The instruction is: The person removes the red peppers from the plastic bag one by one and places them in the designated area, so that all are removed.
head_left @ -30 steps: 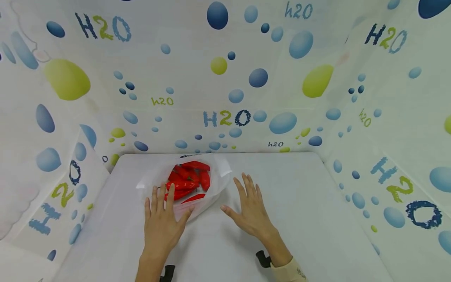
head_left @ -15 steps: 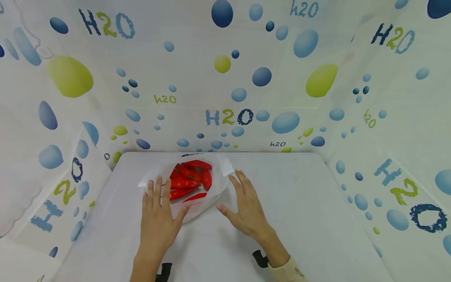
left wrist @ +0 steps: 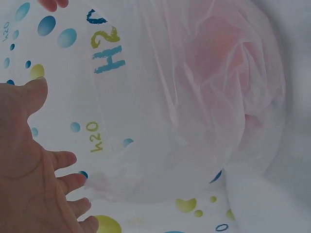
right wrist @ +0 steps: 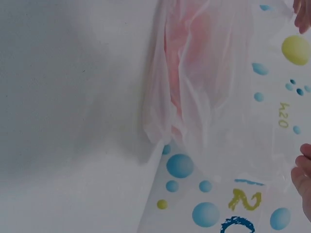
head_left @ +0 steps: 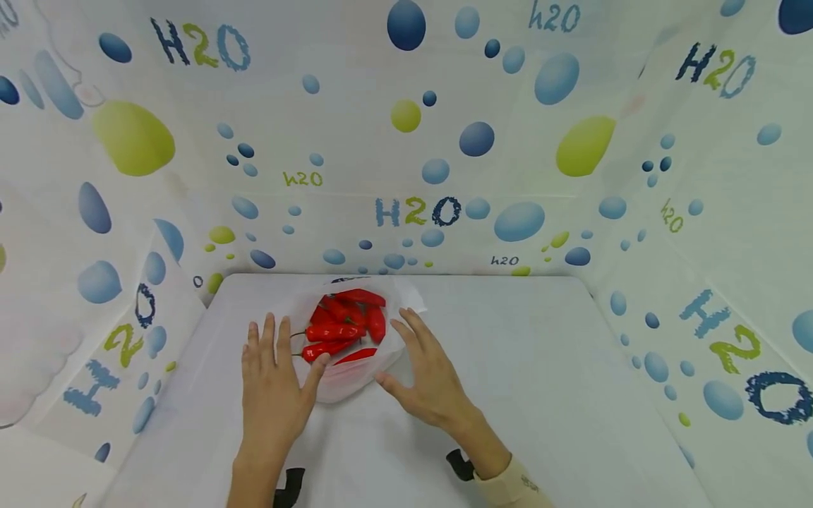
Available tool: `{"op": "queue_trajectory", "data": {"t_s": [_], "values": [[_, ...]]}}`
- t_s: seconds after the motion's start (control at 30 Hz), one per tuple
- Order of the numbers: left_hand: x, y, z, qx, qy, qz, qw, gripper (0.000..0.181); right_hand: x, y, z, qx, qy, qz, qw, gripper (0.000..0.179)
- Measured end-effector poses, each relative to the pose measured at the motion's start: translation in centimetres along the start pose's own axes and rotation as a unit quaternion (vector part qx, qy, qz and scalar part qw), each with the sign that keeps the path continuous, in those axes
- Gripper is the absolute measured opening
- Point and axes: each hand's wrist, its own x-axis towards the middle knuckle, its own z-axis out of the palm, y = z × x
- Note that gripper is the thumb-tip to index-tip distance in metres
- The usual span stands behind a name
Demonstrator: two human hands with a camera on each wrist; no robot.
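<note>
Several red chili peppers (head_left: pixel 336 331) lie in the open mouth of a thin, translucent white plastic bag (head_left: pixel 343 384), left of centre toward the back of the table. My left hand (head_left: pixel 273 388) is at the bag's left front, fingers straight and spread, its thumb tip overlapping the peppers in the head view. At the bag's right side is my right hand (head_left: pixel 432 377), likewise with extended fingers. Neither hand grips anything; contact with the bag cannot be told. In the left wrist view, red shows faintly through the crumpled bag (left wrist: pixel 218 73). The right wrist view has only part of my right hand (right wrist: pixel 302 177).
The white table (head_left: pixel 540 367) extends around the bag. Patterned sheets (head_left: pixel 356 141) with blue and green drops and H2O lettering enclose the back and both sides. Black wrist mounts (head_left: pixel 460 466) sit beneath the forearms.
My left hand has shifted left, uncovering more of the peppers in the head view. The right hand has moved left, closer to the bag. The head view has turned slightly leftward.
</note>
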Motion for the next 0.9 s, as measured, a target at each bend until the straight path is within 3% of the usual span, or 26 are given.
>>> {"op": "queue_trajectory", "data": {"t_s": [0.27, 0.63, 0.9], "values": [[0.3, -1.1, 0.3, -0.004, 0.002, -0.018, 0.9998, 0.093, 1.0, -0.7, 1.4, 0.004, -0.010, -0.027, 0.9996, 0.080], [0.9, -2.1, 0.9, -0.029, 0.029, -0.038, 0.9985, 0.091, 3.3, -1.2, 3.9, 0.014, -0.001, -0.058, 0.9982, 0.063], [1.2, -2.7, 0.8, -0.046, 0.032, -0.065, 0.9963, 0.093, 4.5, -1.5, 5.9, 0.013, -0.034, -0.023, 0.9991, 0.061]]}}
